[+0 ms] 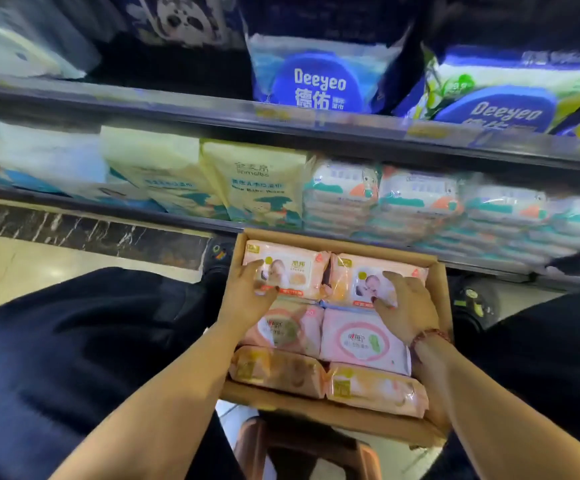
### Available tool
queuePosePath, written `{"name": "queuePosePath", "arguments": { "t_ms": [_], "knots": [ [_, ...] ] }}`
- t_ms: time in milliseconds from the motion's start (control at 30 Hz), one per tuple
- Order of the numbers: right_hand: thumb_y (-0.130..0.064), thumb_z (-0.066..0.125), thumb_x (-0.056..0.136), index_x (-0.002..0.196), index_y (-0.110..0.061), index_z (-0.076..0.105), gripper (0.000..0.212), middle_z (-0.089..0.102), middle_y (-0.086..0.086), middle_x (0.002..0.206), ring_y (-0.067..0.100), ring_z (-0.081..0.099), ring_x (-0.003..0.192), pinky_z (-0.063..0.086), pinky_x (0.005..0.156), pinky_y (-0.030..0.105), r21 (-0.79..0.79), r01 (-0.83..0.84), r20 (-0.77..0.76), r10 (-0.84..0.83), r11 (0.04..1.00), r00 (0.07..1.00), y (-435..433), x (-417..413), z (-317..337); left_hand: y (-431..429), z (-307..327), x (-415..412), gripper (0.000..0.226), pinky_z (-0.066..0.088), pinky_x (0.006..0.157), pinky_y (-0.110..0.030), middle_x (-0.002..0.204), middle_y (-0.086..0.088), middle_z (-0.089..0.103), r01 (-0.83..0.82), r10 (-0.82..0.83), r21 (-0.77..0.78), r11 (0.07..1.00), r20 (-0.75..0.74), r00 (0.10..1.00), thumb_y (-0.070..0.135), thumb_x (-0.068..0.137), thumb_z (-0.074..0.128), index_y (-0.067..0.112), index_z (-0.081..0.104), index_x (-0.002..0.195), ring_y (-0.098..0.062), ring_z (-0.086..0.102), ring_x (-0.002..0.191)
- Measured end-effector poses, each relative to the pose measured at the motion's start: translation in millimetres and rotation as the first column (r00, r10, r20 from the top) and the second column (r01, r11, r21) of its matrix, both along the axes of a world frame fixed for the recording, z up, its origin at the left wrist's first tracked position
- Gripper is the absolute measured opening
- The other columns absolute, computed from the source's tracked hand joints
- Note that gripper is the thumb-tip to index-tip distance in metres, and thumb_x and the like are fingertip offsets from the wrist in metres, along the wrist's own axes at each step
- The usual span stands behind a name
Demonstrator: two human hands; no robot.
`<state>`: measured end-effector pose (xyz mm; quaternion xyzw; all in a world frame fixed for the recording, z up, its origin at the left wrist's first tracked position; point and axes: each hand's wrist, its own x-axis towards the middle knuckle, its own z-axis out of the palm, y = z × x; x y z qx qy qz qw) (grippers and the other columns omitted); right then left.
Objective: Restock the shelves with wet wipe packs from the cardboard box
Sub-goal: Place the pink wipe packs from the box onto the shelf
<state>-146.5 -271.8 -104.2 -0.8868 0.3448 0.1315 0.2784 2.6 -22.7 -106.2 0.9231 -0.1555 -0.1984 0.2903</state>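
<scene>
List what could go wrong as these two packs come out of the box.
1. The left hand grips the far-left pack and the right hand grips the far-right pack. A one-handed hold on glossy film may slip.
2. The lowest shelf, just above the cardboard box, looks crowded with stacks. Forcing more packs in could topple them.

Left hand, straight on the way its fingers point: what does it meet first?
The left hand holds the back-left pink wipe pack, so that is first. Sliding on over it, it would probably meet the cardboard box's far wall, though depth is unclear.
</scene>
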Motion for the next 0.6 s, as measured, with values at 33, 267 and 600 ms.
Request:
{"name": "queuePosePath", "arguments": {
  "t_ms": [33, 267, 600],
  "knots": [
    [-0.033, 0.063, 0.084, 0.138, -0.023, 0.045, 0.058, 0.047, 0.016, 0.132, 0.036, 0.046, 0.119, 0.041, 0.098, 0.038, 0.003, 0.037, -0.04, -0.037, 0.999, 0.999, -2, -2, -6, -1, -6, 0, 0.051, 0.037, 0.066, 0.003, 0.159, -0.007, 0.017, -0.027, 0.025, -0.039, 0.999, -0.03, 0.999, 0.01, 0.078, 0.075, 0.002, 0.055, 0.124, -0.028, 0.06, 0.112],
    [-0.041, 0.07, 0.077, 0.136, -0.029, 0.048, 0.064, 0.043, 0.025, 0.125, 0.043, 0.044, 0.111, 0.039, 0.094, 0.041, -0.112, 0.253, -0.075, -0.263, 0.961, 0.962, -6, 6, -34, -14, -38, 3, 0.075, 0.053, 0.089, -0.033, 0.151, -0.01, 0.029, -0.199, 0.197, -0.018, 0.98, -0.083, 0.977, 0.028, 0.079, 0.075, 0.022, 0.038, 0.144, -0.02, 0.062, 0.107],
    [-0.047, 0.07, 0.077, 0.142, -0.049, 0.025, 0.079, 0.047, 0.019, 0.112, 0.041, 0.056, 0.098, 0.049, 0.09, 0.044, 0.113, 0.366, -0.082, -0.358, 0.924, 0.93, -15, -4, -39, -22, -49, 7, 0.073, 0.038, 0.077, -0.03, 0.11, -0.015, 0.063, -0.217, 0.219, 0.21, 0.953, 0.013, 0.976, 0.05, 0.074, 0.072, 0.037, 0.037, 0.137, -0.024, 0.045, 0.116]
  ]
}}
